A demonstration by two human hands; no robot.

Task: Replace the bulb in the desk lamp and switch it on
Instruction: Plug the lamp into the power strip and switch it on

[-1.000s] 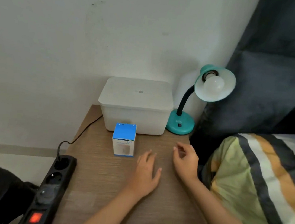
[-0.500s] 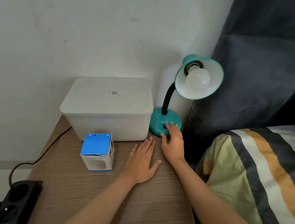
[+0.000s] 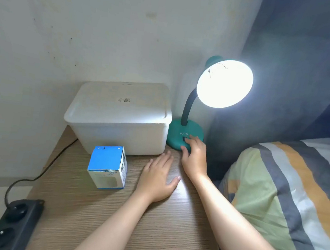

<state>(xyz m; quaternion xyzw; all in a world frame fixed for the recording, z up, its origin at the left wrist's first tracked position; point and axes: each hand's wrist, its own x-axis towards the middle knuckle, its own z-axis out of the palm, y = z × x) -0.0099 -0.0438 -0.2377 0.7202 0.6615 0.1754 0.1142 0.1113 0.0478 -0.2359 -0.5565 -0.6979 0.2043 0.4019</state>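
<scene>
the desk lamp point(image 3: 185, 136) stands at the back right corner of the wooden table point(image 3: 148, 225), right of centre in the frame, its teal base just beside the white lidded tub point(image 3: 119, 117). the shade point(image 3: 225, 83) glows so brightly that the bulb inside cannot be made out. the right hand point(image 3: 194, 156) rests on the front of the lamp base, fingertips point(image 3: 188, 140) on the dark switch below the white letters, fingers loosely curled and gripping nothing. the left hand point(image 3: 159, 177) lies flat on the table in the middle of the frame, palm down, fingers spread, holding nothing. left of it stands a small blue and white box point(image 3: 108, 166), near the tub but apart from the hand. a black power strip point(image 3: 16, 223) sits at the lower left, its cable running up toward the tub. a striped blanket point(image 3: 287, 200) fills the lower right.
</scene>
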